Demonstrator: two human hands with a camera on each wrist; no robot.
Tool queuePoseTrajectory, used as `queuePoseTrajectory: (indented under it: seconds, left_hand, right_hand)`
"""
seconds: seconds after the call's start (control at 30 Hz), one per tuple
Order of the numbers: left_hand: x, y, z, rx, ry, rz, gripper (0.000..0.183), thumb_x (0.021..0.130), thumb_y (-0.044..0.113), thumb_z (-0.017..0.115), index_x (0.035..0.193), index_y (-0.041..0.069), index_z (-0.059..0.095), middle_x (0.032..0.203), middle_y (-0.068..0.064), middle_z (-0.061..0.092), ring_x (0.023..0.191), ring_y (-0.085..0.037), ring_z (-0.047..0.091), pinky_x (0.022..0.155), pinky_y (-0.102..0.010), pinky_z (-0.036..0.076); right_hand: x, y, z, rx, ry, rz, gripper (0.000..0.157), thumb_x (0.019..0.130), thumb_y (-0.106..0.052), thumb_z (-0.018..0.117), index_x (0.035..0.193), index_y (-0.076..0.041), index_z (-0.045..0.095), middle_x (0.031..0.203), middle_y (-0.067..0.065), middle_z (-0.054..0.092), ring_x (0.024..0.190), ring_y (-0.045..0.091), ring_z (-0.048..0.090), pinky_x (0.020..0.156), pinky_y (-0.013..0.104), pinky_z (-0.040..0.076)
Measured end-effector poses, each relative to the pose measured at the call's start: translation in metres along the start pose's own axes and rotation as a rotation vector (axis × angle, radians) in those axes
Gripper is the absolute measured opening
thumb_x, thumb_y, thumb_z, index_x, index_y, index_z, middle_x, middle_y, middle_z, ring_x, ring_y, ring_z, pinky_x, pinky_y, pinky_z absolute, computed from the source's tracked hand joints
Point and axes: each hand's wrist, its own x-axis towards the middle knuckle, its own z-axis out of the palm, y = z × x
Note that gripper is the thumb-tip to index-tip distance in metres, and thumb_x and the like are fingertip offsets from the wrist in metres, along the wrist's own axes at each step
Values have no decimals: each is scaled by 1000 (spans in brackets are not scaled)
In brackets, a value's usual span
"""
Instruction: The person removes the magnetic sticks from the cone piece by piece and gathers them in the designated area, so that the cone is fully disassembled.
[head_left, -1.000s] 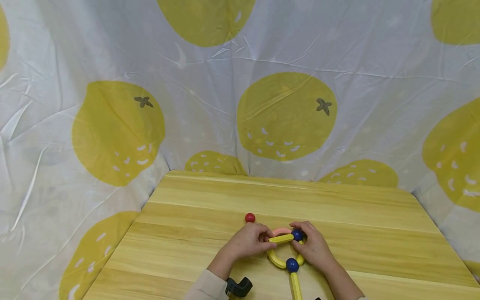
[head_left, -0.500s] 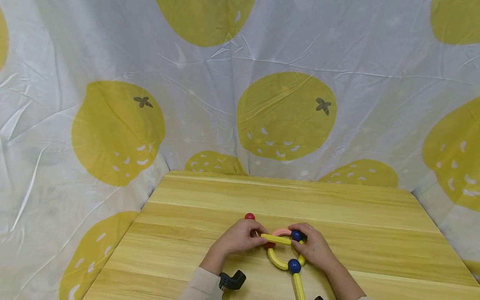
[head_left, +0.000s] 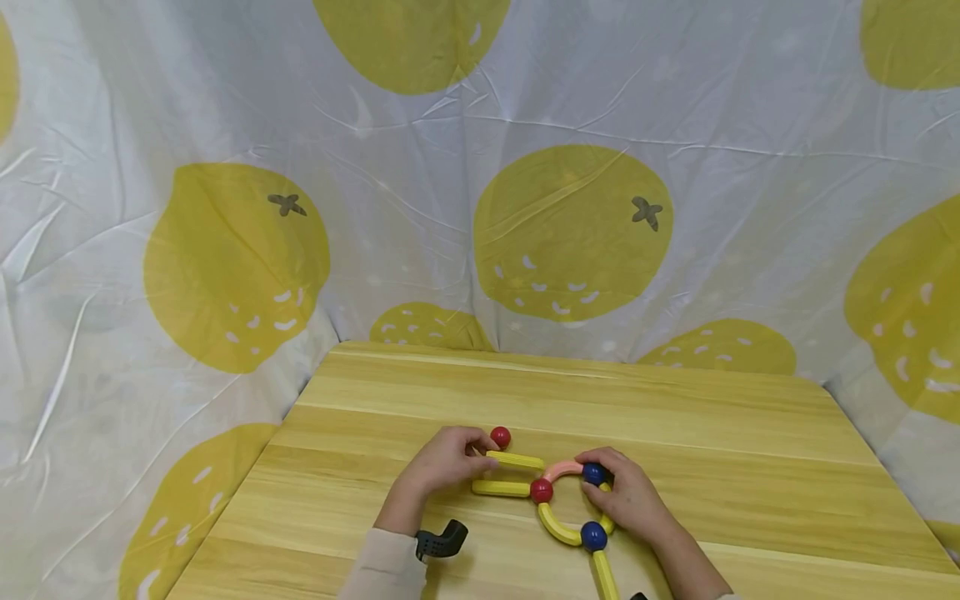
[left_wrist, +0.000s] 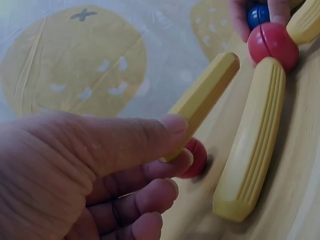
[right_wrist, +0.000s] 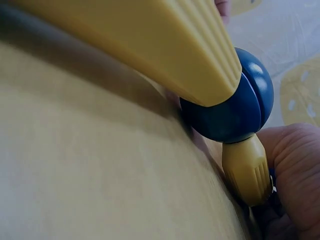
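My left hand (head_left: 442, 458) pinches a straight yellow rod (left_wrist: 207, 90) between thumb and fingertips, its far end free. A loose red ball (head_left: 500, 437) lies just behind those fingers, on the table. My right hand (head_left: 630, 497) grips a blue ball (head_left: 593, 473) at the upper right of a ring. That ring joins a pink curved rod (head_left: 562, 470), a red ball (head_left: 542, 490), a yellow curved rod (head_left: 558, 527) and a second blue ball (head_left: 594, 536); the right hand partly hides its right side. One straight yellow rod (head_left: 501, 488) extends left from the ring's red ball, another yellow rod (head_left: 605, 575) toward the front.
The wooden table (head_left: 360, 467) carries all the pieces. A lemon-print cloth (head_left: 420, 208) hangs behind it and along its sides. Black wrist devices show on my left wrist (head_left: 442, 540) and at the lower edge near my right forearm.
My left hand has moved left with its straight rod, whose right end was at the blue ball. The ring's red ball and left rod are uncovered. My right hand stays nearly in place.
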Motion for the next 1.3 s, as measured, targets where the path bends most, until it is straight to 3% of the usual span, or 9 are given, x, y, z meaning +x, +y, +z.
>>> queuePoseTrajectory:
  seconds: [0.47,0.97,1.3]
  left_hand:
    - [-1,-13,-4,41,55,-74,13,92,23,77,103,15,76,97,2,72,86,-12,60,76,-31,52]
    - [2,-18,2,77,82,-67,12,91,19,78,102,14,77,100,0,71,90,-14,60,83,-37,53]
    - [0,-19,2,68,73,-73,16,91,19,78,106,13,75,102,-2,71,93,-15,61,85,-39,53]
  right_hand:
    - [1,2,-1,-2,1,-23,35,86,-9,81,115,-26,71,118,-7,69,119,19,64,102,38,53]
    - [-1,1,-8,1,-42,1,34,89,-15,80,118,-29,70,119,-10,69,122,18,63,104,39,51]
    - [-2,4,-23,-9,-78,24,32,87,-17,82,116,-25,71,120,-5,69,120,22,63,103,41,51]
